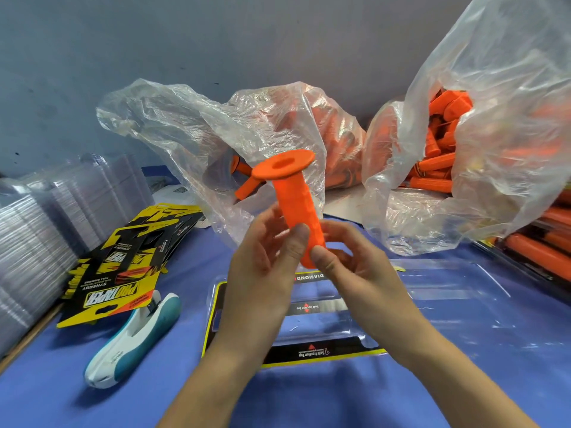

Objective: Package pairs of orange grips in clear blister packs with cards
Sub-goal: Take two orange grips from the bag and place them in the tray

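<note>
An orange grip stands nearly upright above the table, flange end up. My left hand holds its lower part with thumb and fingers curled round it. My right hand pinches the bottom end from the right. Below the hands lies an open clear blister pack with a black-and-yellow card in its left half. A loose pile of cards sits to the left.
Two clear plastic bags of orange grips stand behind, the middle bag and the right bag. Stacked empty blisters fill the left edge. A white and teal stapler lies front left. Packed grips lie far right.
</note>
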